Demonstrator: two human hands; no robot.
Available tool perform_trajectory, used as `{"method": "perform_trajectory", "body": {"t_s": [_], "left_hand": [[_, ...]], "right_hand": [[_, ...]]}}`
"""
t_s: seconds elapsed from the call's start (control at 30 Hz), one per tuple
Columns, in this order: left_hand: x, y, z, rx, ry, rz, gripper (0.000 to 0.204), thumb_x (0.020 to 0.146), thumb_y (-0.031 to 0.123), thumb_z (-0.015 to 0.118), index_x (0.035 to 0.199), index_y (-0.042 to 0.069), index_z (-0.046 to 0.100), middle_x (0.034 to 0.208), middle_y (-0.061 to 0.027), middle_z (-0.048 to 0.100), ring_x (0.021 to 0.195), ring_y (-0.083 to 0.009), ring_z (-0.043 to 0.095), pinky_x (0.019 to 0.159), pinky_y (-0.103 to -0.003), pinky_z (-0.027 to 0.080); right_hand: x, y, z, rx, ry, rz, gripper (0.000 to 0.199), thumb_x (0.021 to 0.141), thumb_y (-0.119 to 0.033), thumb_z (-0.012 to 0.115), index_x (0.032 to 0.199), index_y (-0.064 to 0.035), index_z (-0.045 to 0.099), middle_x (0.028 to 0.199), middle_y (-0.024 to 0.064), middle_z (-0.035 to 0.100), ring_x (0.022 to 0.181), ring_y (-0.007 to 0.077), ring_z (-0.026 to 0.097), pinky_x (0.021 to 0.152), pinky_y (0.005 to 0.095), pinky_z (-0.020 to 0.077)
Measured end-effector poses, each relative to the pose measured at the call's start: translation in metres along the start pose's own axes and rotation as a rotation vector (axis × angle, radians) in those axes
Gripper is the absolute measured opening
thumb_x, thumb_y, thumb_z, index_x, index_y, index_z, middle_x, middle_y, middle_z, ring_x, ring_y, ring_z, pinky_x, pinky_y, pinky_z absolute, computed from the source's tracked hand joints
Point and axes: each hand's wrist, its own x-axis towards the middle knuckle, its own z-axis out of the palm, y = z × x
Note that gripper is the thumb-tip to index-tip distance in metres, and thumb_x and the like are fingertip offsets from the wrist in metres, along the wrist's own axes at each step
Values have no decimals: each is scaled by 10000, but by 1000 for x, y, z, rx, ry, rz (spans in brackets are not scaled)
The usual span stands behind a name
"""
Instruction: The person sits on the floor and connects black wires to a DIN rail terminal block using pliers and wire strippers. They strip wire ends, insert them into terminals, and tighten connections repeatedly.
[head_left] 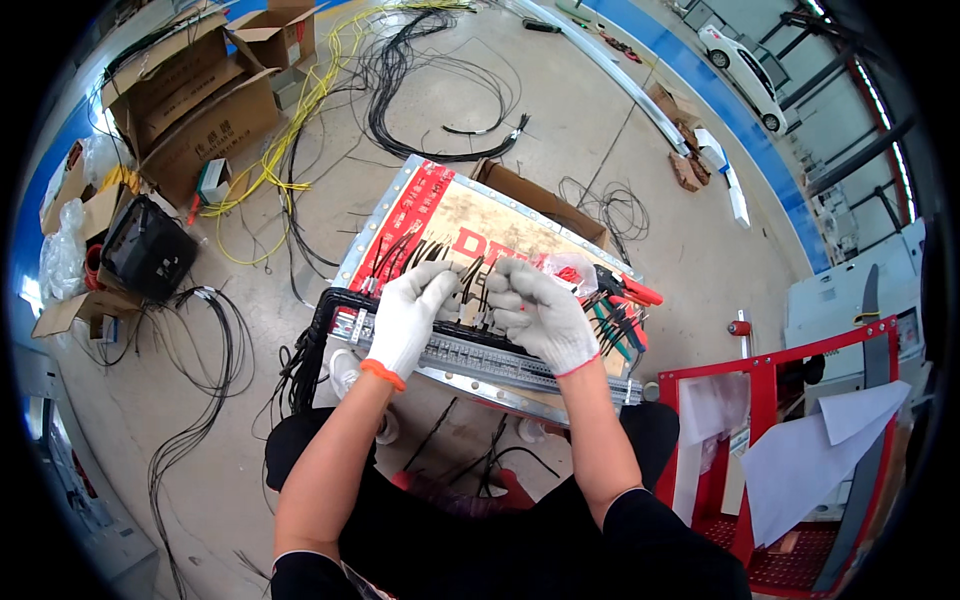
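My left hand (412, 312), in a white glove with an orange cuff, is closed with thumb and fingertips together. Facing it, my right hand (543, 312) in a white glove has its fingers curled in. Whatever either pinches is too small to make out. Both are above a metal terminal rail (480, 358), along which a black wire bundle (328, 318) runs and bends down at the left. Short black wire ends (472, 280) stand up between and behind my hands. The rail lies across a box top (520, 222) with red print, in front of my knees.
Red-handled pliers (638, 290) and other hand tools lie at the box's right, beside a clear bag of red parts (570, 272). Black cable coils (400, 90), yellow cable (290, 140) and cardboard boxes (205, 120) are on the floor. A red metal frame (765, 450) stands at the right.
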Motion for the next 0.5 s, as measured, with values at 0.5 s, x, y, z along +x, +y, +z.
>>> {"method": "perform_trajectory", "body": {"t_s": [0.5], "left_hand": [[6, 11, -10, -7, -201, -164, 299, 937, 218, 680, 1137, -1, 712, 960, -3, 715, 792, -53, 598, 726, -210, 474]], "right_hand": [[-17, -5, 6, -231, 158, -73, 219, 1011, -50, 521, 1221, 13, 516, 945, 66, 583, 651, 53, 514, 523, 155, 443]]}}
